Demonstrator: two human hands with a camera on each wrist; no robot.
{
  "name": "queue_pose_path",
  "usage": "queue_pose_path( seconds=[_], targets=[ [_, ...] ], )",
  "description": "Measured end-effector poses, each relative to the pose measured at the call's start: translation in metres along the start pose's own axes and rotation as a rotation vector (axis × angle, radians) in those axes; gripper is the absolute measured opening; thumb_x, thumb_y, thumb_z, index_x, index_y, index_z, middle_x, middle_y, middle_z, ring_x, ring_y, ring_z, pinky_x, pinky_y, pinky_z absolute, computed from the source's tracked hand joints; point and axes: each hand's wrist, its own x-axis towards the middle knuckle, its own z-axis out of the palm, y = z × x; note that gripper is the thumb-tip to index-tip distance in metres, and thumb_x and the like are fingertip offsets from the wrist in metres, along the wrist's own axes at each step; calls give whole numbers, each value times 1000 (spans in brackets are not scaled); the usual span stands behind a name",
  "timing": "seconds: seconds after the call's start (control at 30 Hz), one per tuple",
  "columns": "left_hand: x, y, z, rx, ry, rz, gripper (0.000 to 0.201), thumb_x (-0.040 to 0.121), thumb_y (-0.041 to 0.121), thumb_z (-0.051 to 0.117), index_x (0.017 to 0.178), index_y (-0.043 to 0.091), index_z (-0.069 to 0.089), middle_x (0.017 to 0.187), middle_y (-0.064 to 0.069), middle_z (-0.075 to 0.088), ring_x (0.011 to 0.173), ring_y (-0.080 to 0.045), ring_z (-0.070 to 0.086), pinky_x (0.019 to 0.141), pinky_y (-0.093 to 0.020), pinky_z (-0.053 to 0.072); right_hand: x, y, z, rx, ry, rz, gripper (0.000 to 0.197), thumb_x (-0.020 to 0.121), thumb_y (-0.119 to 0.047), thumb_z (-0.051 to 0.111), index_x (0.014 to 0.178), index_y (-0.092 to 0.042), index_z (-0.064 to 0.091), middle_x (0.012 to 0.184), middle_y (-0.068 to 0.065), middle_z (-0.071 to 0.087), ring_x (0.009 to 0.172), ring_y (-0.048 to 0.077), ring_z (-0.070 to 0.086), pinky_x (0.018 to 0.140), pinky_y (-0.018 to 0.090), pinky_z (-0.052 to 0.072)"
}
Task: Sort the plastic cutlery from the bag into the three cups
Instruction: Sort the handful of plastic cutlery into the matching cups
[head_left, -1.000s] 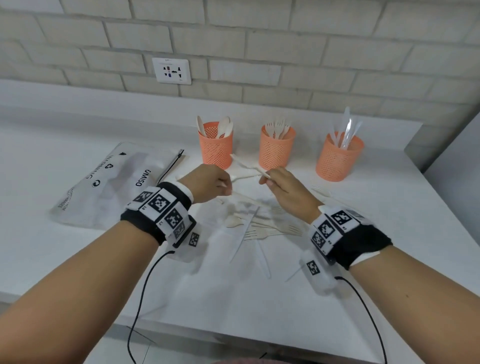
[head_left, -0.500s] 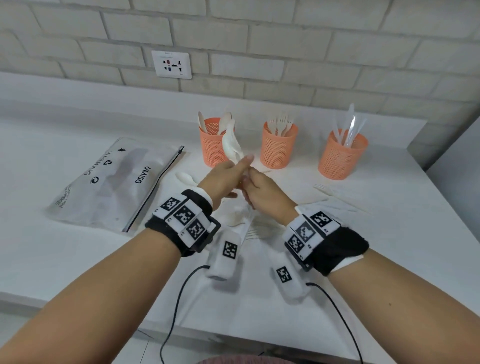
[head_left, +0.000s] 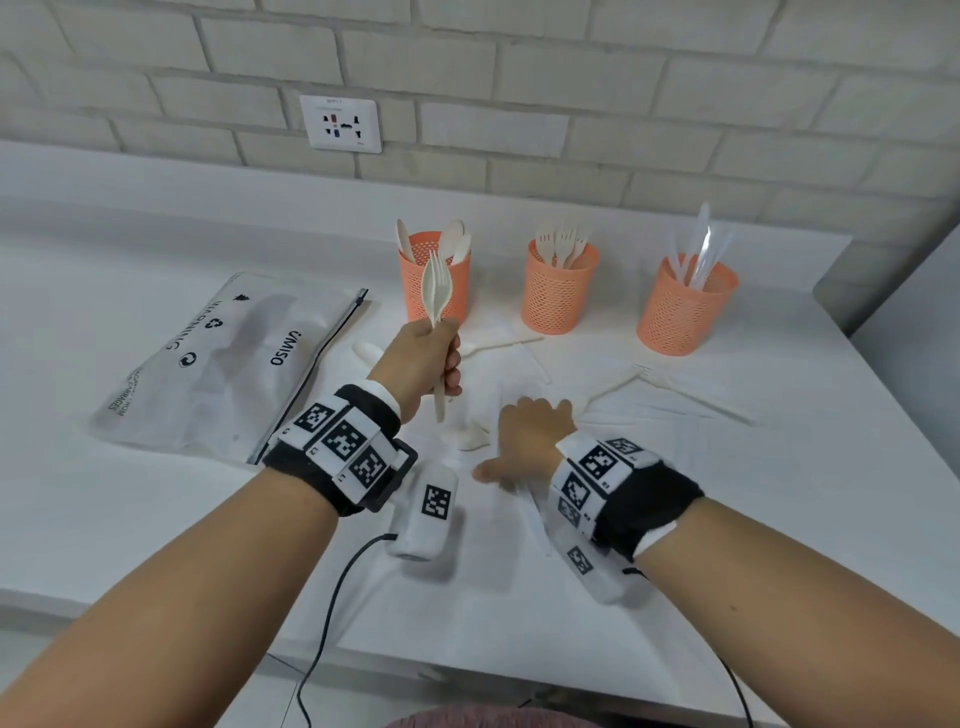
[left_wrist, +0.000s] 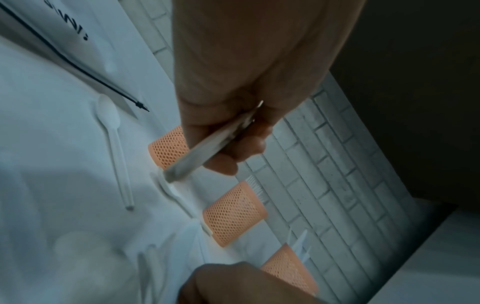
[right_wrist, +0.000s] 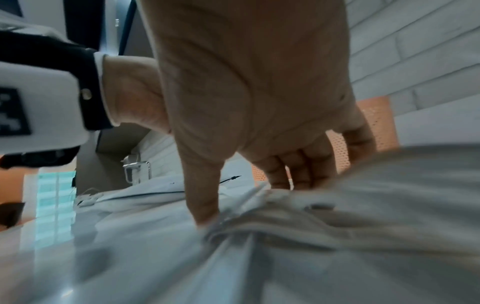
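My left hand (head_left: 423, 364) is curled around a fork and a spoon (head_left: 434, 291) together, heads up, I think to carry both to the cups in one trip. My right hand (head_left: 530, 441) is low over the loose cutlery (head_left: 670, 387) on the counter (head_left: 156, 519); its fingers (right_wrist: 298, 170) reach down to the pieces, but blur hides whether they pinch anything, so I cannot tell. Three cups stand in a row at the wall: the left cup (head_left: 434, 291) holds about four spoons, the middle cup (head_left: 558, 296) about four forks, the right cup (head_left: 685, 312) several knives. One bag (head_left: 223, 364) lies flat on the left. At least two forks and two spoons are left on the counter.
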Motion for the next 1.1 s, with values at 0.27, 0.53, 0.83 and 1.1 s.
queue_pose_path(
  seconds=[0.27, 0.53, 0.83, 1.1],
  targets=[
    [0, -1, -5, 24, -7, -7, 30, 98, 25, 39, 71, 13, 40, 57, -2, 39, 45, -15, 40, 52, -27, 47, 4, 13, 0, 224, -95, -87, 12, 88, -17, 52, 86, -8, 45, 90, 7, 49, 79, 24, 50, 59, 27, 37],
    [3, -5, -6, 45, 2, 8, 30, 98, 26, 40, 70, 13, 41, 57, -1, 37, 45, -14, 36, 50, -24, 41, 6, 20, -5, 287, -14, -127, 27, 94, -6, 39, 119, 3, 37, 113, 21, 55, 88, 29, 52, 71, 31, 34],
    [11, -12, 19, 65, -28, 75, 53, 73, 58, 65, 91, 9, 53, 65, 3, 42, 54, -12, 39, 55, -24, 38, 6, 29, -48, 974, 341, -196, 29, 95, -10, 35, 124, -10, 41, 86, 16, 60, 62, 19, 55, 57, 33, 47],
    [22, 4, 56, -267, 44, -46, 39, 90, 35, 53, 113, 3, 55, 102, -16, 66, 91, -23, 65, 77, -32, 54, 7, 16, -50, 915, 401, -291, 43, 79, -7, 57, 121, -5, 50, 112, 18, 57, 104, 28, 59, 89, 40, 52]
  ],
)
